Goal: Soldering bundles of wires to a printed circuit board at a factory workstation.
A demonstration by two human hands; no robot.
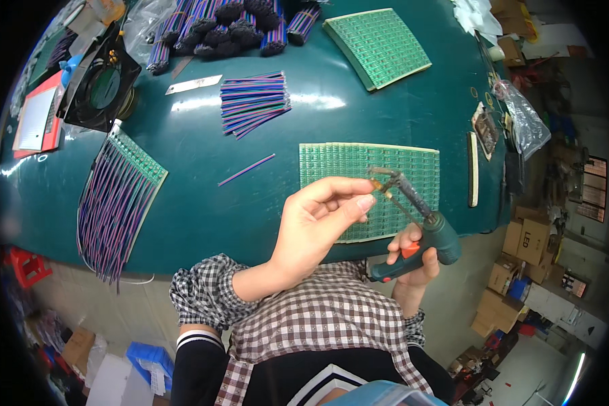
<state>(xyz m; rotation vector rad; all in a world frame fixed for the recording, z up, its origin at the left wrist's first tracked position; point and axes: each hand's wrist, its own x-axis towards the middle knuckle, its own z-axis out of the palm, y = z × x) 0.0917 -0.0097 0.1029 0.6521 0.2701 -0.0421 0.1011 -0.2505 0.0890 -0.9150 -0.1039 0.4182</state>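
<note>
My right hand (415,262) is wrapped round the handle of a dark green soldering gun (442,238) with a red trigger. The gun's metal barrel slants up and left over a panel of small green circuit boards (323,162). At the front end of the barrel, my left hand (316,218) has its thumb and forefinger drawn together by a small brass-coloured part (377,185). Whatever lies between those fingertips is too small to make out. A single thin multicoloured wire (246,170) lies on the table left of the panel.
A pile of cut wires (254,103) lies beyond the single wire, near a metal ruler (193,84). Thick wire bundles (233,27) and a stack of board panels (379,47) sit farther back. At left are a wired panel (118,203) and a black fan (101,88).
</note>
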